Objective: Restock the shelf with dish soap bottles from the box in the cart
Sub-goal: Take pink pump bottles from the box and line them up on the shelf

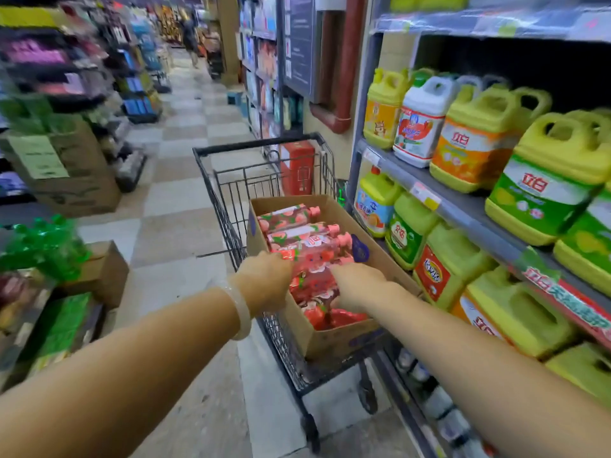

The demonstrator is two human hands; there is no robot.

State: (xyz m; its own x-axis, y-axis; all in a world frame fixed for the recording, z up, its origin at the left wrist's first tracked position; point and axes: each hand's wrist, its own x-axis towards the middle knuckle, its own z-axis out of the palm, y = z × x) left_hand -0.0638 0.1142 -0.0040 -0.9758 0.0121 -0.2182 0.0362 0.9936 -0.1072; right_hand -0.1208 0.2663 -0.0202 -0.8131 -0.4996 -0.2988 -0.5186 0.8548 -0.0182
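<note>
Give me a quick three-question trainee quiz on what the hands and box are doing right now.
1. True or false: the cardboard box sits inside the cart.
2. Which hand wears a pale bracelet? A left B right
3. What colour are the bottles in the box?

Key: 1 true. 2 A, the left hand; both it and the right hand reach into the box. 3 pink and red.

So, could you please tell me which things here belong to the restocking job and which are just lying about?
Part of the job:
- pink dish soap bottles
- cardboard box holding them
- cart
- left hand and right hand, both on the bottles
- shelf

Just lying about:
- red carton in the cart
- green bottle pack
- taped brown box
</note>
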